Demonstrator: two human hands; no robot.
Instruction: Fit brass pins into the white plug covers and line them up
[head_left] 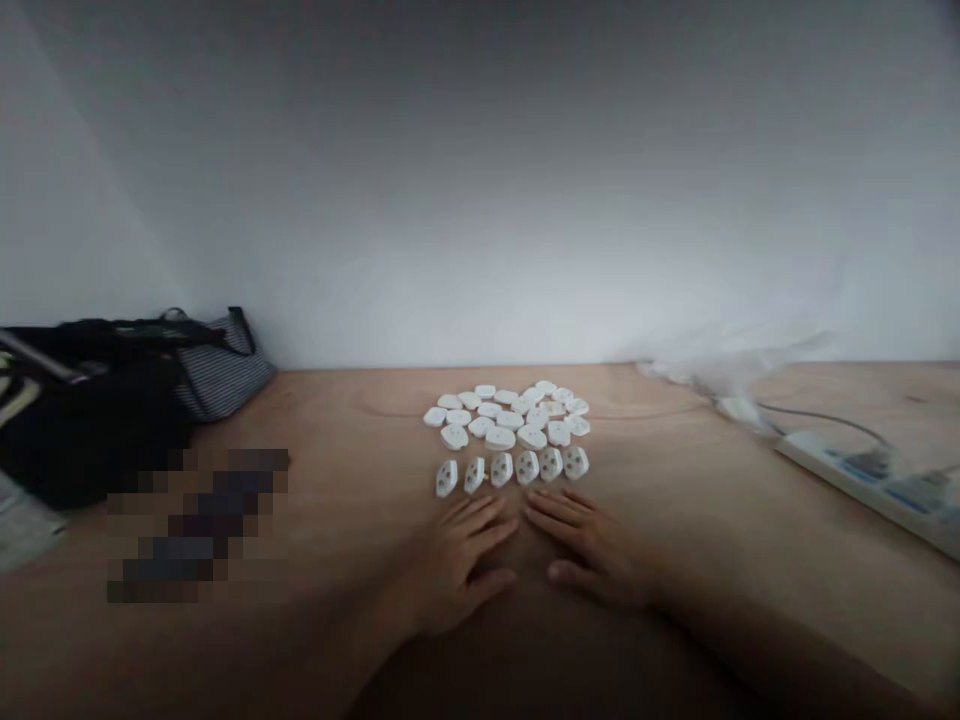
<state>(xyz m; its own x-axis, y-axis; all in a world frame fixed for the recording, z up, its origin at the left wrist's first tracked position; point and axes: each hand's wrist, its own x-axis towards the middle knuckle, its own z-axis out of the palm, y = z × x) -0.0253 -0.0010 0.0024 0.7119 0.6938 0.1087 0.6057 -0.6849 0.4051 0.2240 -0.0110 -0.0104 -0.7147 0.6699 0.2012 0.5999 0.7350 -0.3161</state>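
My left hand lies flat on the wooden table, palm down, fingers stretched and thumb apart. Opposite it, my right hand rests the same way, with a gap between the two. Neither holds anything. Just beyond my fingertips, several small white plug adapters with dark holes stand on edge in a row from left to right. Behind that row lies a loose cluster of more white pieces that look alike, mostly flat and at mixed angles.
At the left sit a black bag and a grey striped bag; a blurred-out dark item lies nearer. A white power strip with a cable and a crumpled clear plastic bag are on the right. The table meets a white wall.
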